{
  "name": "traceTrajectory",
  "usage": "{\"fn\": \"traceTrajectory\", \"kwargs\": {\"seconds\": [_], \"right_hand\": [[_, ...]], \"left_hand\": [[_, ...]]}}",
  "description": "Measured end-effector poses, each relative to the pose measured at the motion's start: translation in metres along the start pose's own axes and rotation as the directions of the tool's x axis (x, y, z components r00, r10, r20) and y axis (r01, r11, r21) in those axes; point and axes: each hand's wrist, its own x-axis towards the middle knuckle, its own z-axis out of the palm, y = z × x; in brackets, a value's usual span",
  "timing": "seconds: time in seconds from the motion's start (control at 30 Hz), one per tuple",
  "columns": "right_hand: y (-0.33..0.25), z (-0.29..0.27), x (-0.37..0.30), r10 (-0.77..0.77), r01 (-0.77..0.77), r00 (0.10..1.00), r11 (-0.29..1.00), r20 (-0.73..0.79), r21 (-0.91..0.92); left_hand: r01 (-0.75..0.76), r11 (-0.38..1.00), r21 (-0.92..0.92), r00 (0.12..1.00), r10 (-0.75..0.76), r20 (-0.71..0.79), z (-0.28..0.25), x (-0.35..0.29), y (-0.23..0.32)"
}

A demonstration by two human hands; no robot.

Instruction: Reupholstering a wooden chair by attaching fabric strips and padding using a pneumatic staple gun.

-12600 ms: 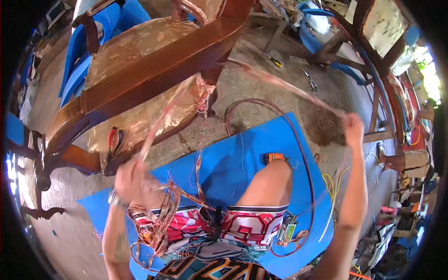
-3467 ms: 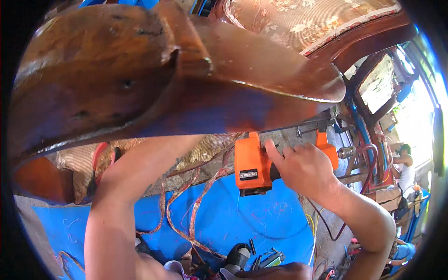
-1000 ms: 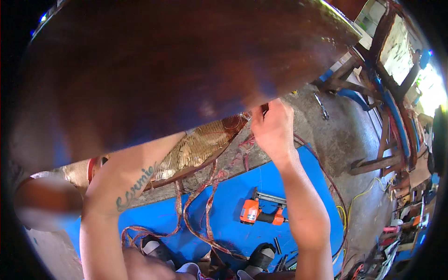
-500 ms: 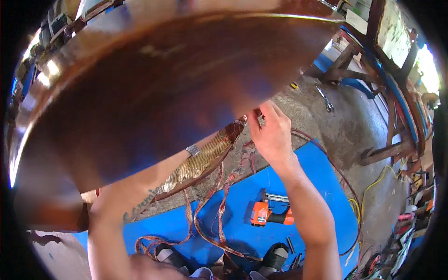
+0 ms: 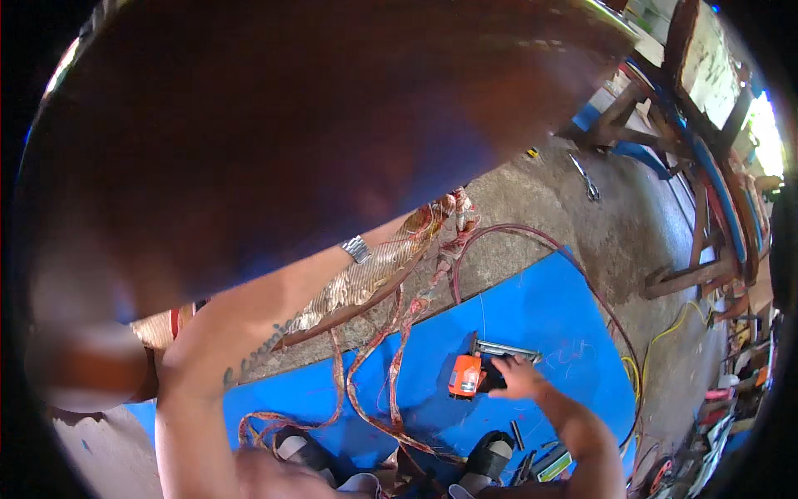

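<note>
On the blue mat [image 5: 532, 299] lies an orange-and-black staple gun [image 5: 465, 376] with a silver magazine. My right hand [image 5: 517, 378] is at its black handle, fingers spread and not wrapped round it. A large, dark brown, glossy curved piece [image 5: 332, 108], apparently wooden furniture, fills the upper left close to me. My left forearm, wearing a metal watch [image 5: 356, 248], reaches under its lower edge. That piece hides my left hand. Beside the forearm runs ribbed, pale woven material [image 5: 357, 281] along a brown frame edge, with frayed reddish strips [image 5: 399, 366] hanging down.
A dark red hose [image 5: 582, 274] curves around the mat's right side. Scissors [image 5: 586, 176] lie on the concrete floor. Wooden frames [image 5: 690, 279] stand at the right, above assorted tools. By my right forearm is a green-and-white box [image 5: 553, 464], near my sandalled feet [image 5: 490, 457].
My right hand has left the brown piece's lower edge and come down toward me to the staple gun. The brown piece now covers more of the upper view. My left forearm stays beneath it.
</note>
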Motion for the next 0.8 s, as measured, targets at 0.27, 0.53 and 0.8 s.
{"fn": "traceTrajectory", "kwargs": {"seconds": [0.27,0.53,0.8], "right_hand": [[-0.026,0.038,-0.014,0.244,-0.227,0.928,0.970,0.283,-0.091],[-0.090,-0.194,0.125,0.295,0.075,0.684,0.881,-0.667,0.466],[-0.108,-0.265,0.217,0.061,0.106,0.344,0.989,-0.937,0.103]], "left_hand": [[-0.030,0.999,-0.035,0.991,0.034,0.127,0.004,0.000,-0.010],[-0.298,0.918,0.262,0.952,0.267,0.147,-0.001,0.002,-0.040],[-0.182,0.983,-0.022,0.982,0.181,-0.044,0.008,0.004,-0.008]]}}
